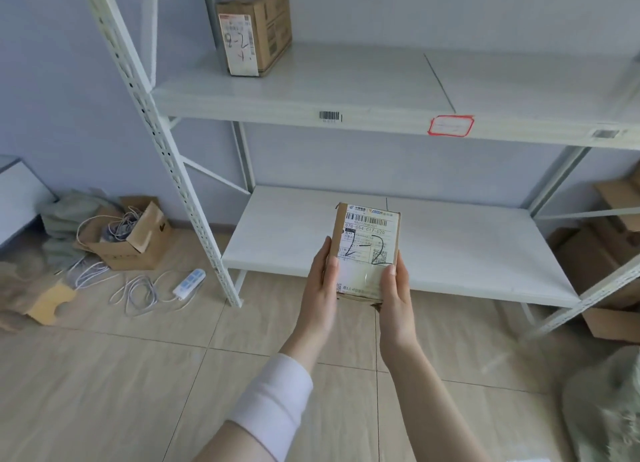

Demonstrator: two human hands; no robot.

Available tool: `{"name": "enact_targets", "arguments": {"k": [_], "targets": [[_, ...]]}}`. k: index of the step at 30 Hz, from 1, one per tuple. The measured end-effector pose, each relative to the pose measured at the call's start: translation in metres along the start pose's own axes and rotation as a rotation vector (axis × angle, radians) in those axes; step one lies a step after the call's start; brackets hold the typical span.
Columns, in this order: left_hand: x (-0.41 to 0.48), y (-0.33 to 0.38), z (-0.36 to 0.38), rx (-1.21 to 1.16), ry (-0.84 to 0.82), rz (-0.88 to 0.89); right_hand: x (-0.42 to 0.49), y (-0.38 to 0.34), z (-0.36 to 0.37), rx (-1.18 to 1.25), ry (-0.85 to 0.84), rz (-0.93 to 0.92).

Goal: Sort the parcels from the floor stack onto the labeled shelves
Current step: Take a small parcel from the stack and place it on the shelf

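Note:
A small cardboard parcel [365,240] with a white shipping label and a handwritten "2-2" is held up in front of the lower shelf [467,253]. My left hand [320,288] grips its left edge and my right hand [394,295] grips its right edge. On the upper shelf [346,91], at the far left, a second cardboard parcel [254,30] stands upright with handwriting on its label. The upper shelf's front edge carries a barcode sticker [329,116] and a red-bordered label [450,125].
White metal rack uprights [166,139] stand left of the shelves. On the tiled floor at left lie an open box of cables [135,236], a power strip [188,283] and loose cords. Cardboard boxes [602,253] sit behind the rack at right. A grey-green sack [609,409] lies at lower right.

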State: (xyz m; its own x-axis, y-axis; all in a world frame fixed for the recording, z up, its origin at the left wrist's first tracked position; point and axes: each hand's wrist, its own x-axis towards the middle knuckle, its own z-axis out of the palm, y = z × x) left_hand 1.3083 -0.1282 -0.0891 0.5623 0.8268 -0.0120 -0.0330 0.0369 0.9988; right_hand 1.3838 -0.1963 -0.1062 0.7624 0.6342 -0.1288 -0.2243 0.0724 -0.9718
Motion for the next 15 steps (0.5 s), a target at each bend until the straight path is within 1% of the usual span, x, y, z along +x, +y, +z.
{"name": "enact_targets", "arguments": {"k": [3,7,15], "targets": [[0.049,0.009,0.001,-0.009,0.014,0.039,0.048,-0.011,0.015,0.000,-0.011,-0.021],[0.114,0.026,-0.004,-0.015,0.000,0.110,0.108,-0.032,0.043,-0.022,-0.012,-0.106],[0.236,0.078,-0.014,-0.031,-0.103,0.224,0.208,-0.096,0.097,-0.047,-0.012,-0.274]]}}
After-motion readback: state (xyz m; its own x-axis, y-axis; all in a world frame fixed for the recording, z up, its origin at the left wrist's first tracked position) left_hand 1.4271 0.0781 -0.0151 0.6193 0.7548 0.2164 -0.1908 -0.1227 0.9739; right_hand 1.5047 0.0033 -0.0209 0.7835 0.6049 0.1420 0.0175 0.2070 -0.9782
